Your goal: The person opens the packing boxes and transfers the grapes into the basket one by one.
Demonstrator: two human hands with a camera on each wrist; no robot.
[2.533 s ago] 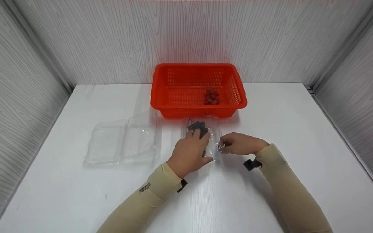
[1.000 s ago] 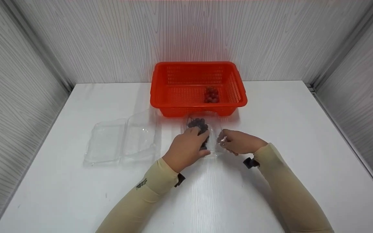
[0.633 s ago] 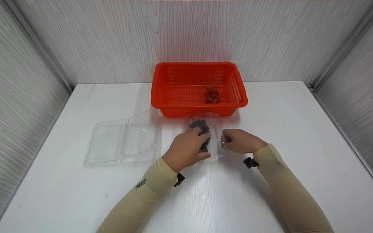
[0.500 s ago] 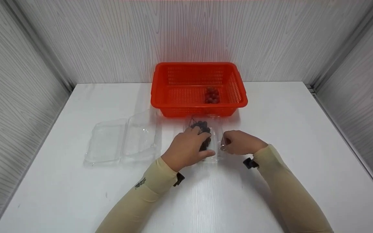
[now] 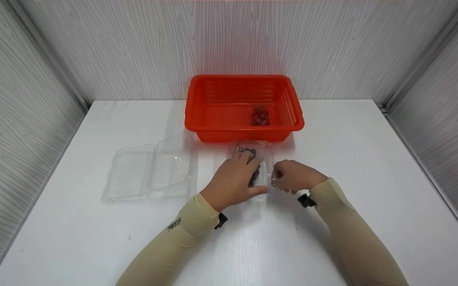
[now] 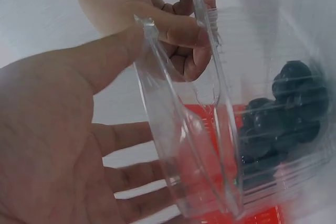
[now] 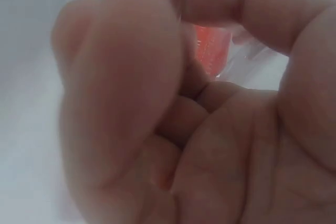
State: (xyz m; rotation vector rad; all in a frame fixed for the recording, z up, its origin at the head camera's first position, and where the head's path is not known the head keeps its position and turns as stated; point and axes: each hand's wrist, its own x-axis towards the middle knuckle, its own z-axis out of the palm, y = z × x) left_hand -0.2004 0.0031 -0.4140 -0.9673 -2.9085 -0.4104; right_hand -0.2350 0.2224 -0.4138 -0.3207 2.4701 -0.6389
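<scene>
Clear box (image 5: 264, 171), before the basket (image 5: 245, 130) near the desk's (image 5: 352, 139) far edge: judged light, springy, slippery; dark grapes (image 6: 286, 119) inside likely bruise. Left hand (image 5: 233, 180), fingers extended, touches the lid (image 6: 163, 98); right hand (image 5: 294, 174) pinches the right-hand rim (image 6: 227, 124) (advised hold: rims only).

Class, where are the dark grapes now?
In the head view, the dark grapes lie just right of centre, inside a clear container, partly hidden by the left hand.

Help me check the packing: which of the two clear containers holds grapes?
The near container, directly in front of the red basket, with dark grapes visible inside. The other container lies open farther left and holds no grapes.
</scene>
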